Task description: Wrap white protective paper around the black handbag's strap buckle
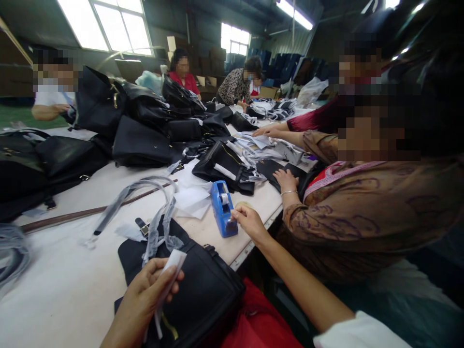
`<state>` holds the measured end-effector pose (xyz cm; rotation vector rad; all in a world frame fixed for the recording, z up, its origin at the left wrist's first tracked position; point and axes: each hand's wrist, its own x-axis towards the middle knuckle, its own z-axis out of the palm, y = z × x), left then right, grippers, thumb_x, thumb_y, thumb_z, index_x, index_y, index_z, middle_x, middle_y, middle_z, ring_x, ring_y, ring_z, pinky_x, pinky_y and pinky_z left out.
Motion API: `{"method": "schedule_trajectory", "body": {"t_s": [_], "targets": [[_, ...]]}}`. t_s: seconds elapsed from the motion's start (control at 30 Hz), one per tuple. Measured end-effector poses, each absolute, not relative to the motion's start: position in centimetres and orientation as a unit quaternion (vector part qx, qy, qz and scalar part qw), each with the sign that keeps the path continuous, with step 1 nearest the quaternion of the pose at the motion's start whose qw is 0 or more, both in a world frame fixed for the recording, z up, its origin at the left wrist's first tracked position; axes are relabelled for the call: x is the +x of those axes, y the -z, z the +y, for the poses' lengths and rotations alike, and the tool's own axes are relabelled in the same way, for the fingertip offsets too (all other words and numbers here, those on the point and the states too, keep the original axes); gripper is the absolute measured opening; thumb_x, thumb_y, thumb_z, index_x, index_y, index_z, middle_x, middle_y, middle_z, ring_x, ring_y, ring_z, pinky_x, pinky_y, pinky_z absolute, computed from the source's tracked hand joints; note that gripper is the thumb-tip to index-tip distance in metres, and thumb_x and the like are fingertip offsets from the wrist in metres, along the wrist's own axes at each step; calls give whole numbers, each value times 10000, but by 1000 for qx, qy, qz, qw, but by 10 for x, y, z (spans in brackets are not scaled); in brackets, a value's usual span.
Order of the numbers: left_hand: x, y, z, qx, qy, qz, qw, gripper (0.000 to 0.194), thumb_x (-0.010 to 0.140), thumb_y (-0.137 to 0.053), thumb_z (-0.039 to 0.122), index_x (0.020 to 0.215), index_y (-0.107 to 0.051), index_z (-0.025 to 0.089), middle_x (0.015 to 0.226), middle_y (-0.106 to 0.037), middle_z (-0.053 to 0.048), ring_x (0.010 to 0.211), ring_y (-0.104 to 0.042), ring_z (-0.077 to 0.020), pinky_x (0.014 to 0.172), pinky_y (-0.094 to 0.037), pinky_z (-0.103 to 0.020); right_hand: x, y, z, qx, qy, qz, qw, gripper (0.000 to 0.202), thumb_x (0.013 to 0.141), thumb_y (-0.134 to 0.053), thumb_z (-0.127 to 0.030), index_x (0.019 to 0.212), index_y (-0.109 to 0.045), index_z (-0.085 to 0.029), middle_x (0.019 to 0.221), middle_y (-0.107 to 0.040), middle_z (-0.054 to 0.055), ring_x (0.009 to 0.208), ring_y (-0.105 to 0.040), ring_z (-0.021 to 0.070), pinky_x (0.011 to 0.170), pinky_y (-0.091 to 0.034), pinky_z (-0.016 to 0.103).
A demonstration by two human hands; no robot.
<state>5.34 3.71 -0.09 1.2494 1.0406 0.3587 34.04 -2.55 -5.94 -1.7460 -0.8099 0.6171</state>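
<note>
My left hand [154,285] is closed around a folded white paper strip [176,260], held over a black bag [208,285]. The bag lies at the table's near edge, and its strap [168,193], wrapped in clear plastic, loops up behind my hand. A small buckle [143,227] shows beside the strap. Farther right, my right hand [250,221] pinches at the cutting end of a blue tape dispenser [220,217]. The tape end between thumb and finger is barely visible. White paper sheets [194,195] lie left of the dispenser.
Black bags [141,142] are heaped at the back left. Another black bag [224,166] lies behind the dispenser. A co-worker [348,217] sits close on my right, one hand [286,181] on black material. Other people stand around the table [68,261].
</note>
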Motion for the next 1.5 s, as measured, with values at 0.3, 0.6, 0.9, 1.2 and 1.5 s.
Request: {"method": "schedule_trajectory", "body": {"t_s": [0.3, 0.6, 0.9, 1.2, 1.5], "targets": [[47, 10, 41, 557, -145, 459, 677, 447, 759, -636, 555, 961, -620, 157, 788, -690, -60, 634, -566, -156, 566, -452, -232, 313, 72, -48, -666, -399, -157, 610, 372, 686, -689, -461, 794, -563, -128, 637, -568, -12, 459, -406, 44, 423, -337, 168], [59, 4, 37, 524, -188, 474, 682, 419, 697, -688, 533, 864, -607, 158, 729, -674, -42, 562, -546, -143, 504, -426, -230, 314, 85, -45, -694, -366, -175, 595, 295, 717, -646, -419, 736, -565, -137, 618, -580, -2, 441, -423, 62, 429, -371, 193], [52, 9, 38, 530, -187, 439, 701, 319, 797, -620, 455, 902, -552, 162, 796, -679, -50, 615, -561, -133, 533, -432, -225, 303, 89, -48, -706, -318, -218, 594, 261, 774, -588, -414, 769, -557, -155, 643, -576, 12, 462, -432, 87, 454, -377, 221], [53, 7, 36, 575, -177, 416, 682, 310, 872, -540, 450, 940, -525, 148, 795, -651, -40, 633, -559, -127, 556, -424, -233, 229, 10, -33, -512, -490, -500, 498, 189, 886, -525, -312, 977, -630, -185, 744, -631, 6, 594, -533, 114, 553, -403, 224], [48, 12, 33, 657, -211, 396, 606, 226, 912, -501, 401, 964, -520, 182, 814, -630, -15, 656, -559, -128, 585, -421, -244, 215, 7, -18, -576, -300, -648, 398, 145, 906, -491, -176, 944, -623, -222, 826, -652, 0, 769, -604, 147, 714, -402, 237]]}}
